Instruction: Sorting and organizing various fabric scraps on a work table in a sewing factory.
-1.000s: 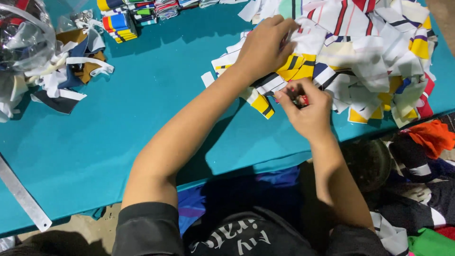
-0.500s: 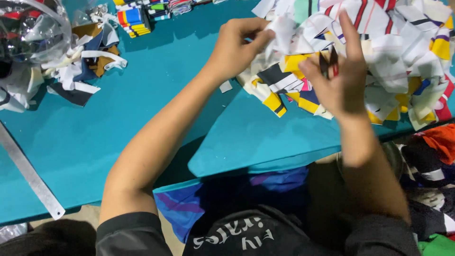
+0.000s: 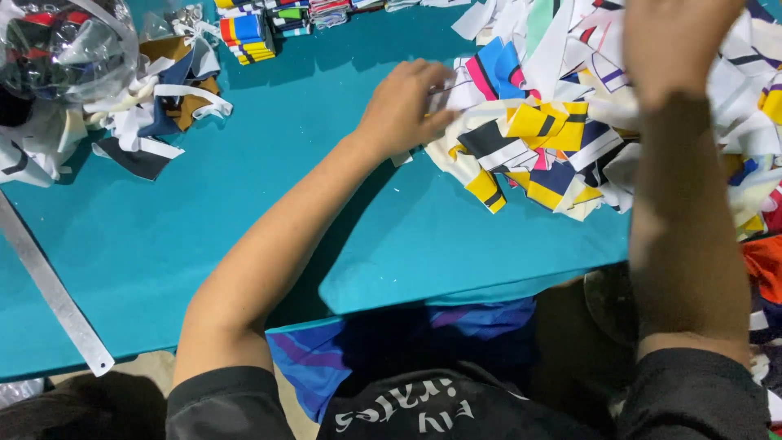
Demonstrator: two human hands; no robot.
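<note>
Head view: left hand [image 3: 405, 106] pinches white strip at scrap pile [image 3: 570, 130]; right hand [image 3: 672, 45] grip can't tell. Pile mostly unsorted, few stacks [image 3: 244, 37] done.

A garment or textile workshop, by every sign. Broad teal cutting table [image 3: 244, 212] under both hands, cloth-covered. Heaped printed fabric offcuts [image 3: 554, 138] in yellow, navy, white and pink directly under the left hand [image 3: 403, 106] and the right hand [image 3: 672, 45]. Far left of the left hand, white and brown strip scraps [image 3: 163, 106] beside a clear plastic bag [image 3: 61, 45] of more pieces. Beyond the left hand, neat stacks of striped fabric pieces [image 3: 244, 33] at the table's far edge. Long metal ruler [image 3: 53, 293] lying at the near left.
</note>
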